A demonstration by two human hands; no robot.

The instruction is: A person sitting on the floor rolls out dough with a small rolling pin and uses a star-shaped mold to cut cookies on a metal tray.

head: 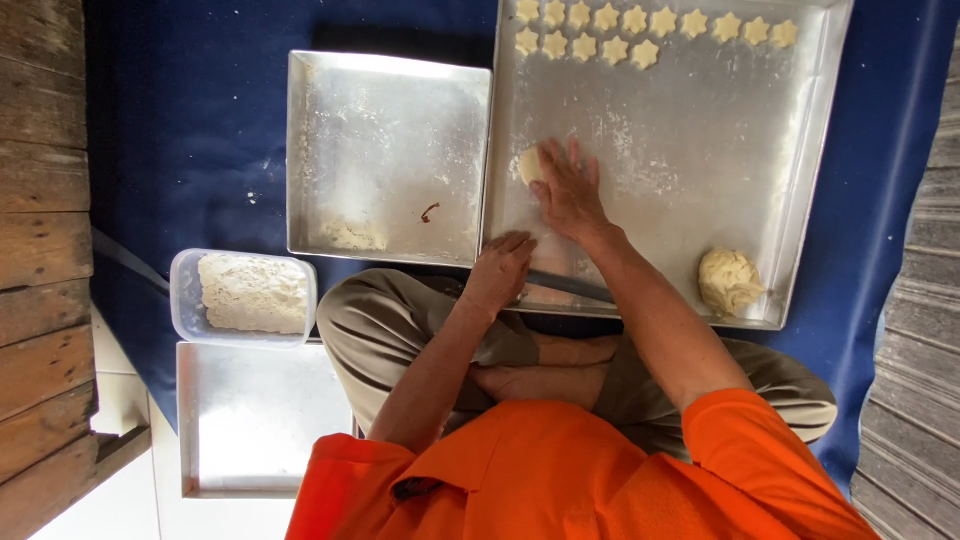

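Head view: the right hand (pixel 568 190) lies flat with fingers spread, pressing a small dough piece (pixel 529 165) onto the floured large metal tray (pixel 810 190). The left hand (pixel 500 272) rests curled at the tray's near edge, holding nothing visible. A dough lump (pixel 728 281) sits in the tray's near corner; star-shaped cookies (pixel 640 32) line the far edge.
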